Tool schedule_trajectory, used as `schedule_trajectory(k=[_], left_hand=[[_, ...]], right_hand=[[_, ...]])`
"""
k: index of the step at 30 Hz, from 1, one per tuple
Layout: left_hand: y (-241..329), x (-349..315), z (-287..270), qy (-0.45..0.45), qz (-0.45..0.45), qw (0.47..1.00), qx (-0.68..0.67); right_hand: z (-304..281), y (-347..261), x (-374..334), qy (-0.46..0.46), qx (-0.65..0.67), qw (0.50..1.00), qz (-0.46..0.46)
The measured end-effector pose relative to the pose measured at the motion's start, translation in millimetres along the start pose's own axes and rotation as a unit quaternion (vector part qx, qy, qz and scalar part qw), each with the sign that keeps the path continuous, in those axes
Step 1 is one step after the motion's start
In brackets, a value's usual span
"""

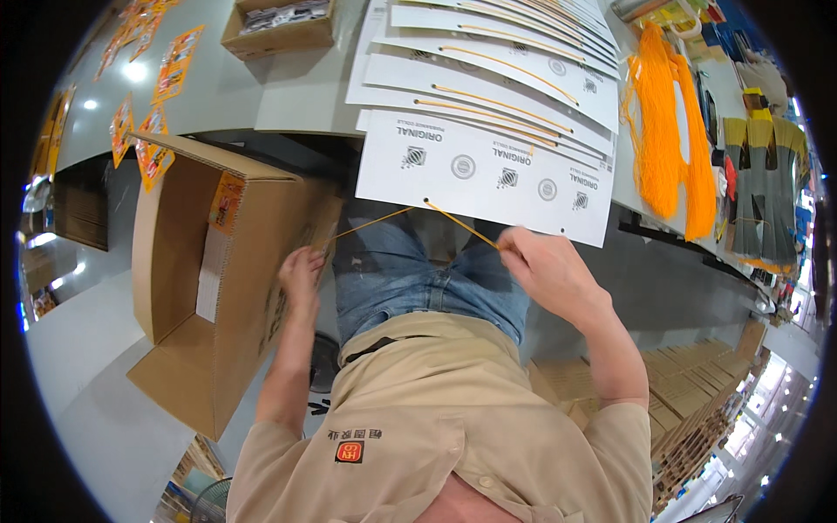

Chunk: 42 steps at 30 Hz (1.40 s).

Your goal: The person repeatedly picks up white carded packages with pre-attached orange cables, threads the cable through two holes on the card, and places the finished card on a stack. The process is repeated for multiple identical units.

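Note:
A white printed card (475,174) juts over the table's near edge, with punched holes along its front side. An orange cord (453,216) runs through the left hole. My right hand (536,261), to the right of that hole, pinches one end of the cord. Lower left, beside the cardboard box, my left hand (302,268) is closed on the other end, drawn out in a thin straight line. The hole at the card's right corner has no cord in it. Behind it lie overlapping white cards (488,78), each with a length of orange cord across it.
An open cardboard box (235,288) stands at my left, with white cards inside. On the table are a small carton (277,30), orange printed packets (179,65) and hanks of orange cord (658,131). Dark strips (763,192) lie at the far right.

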<state>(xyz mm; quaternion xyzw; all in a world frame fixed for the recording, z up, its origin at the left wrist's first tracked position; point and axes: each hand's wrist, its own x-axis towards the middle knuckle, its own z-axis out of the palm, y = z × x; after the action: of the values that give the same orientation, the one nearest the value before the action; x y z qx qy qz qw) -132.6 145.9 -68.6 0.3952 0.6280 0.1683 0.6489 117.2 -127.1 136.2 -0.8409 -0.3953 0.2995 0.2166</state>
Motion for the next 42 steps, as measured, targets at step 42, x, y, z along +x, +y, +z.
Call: schedule_trajectory(k=[42], left_hand=[[24,-149,157,-0.599,0.001,0.746,0.292]], right_hand=[[78,32,-14,0.161,0.333,0.917,0.151]])
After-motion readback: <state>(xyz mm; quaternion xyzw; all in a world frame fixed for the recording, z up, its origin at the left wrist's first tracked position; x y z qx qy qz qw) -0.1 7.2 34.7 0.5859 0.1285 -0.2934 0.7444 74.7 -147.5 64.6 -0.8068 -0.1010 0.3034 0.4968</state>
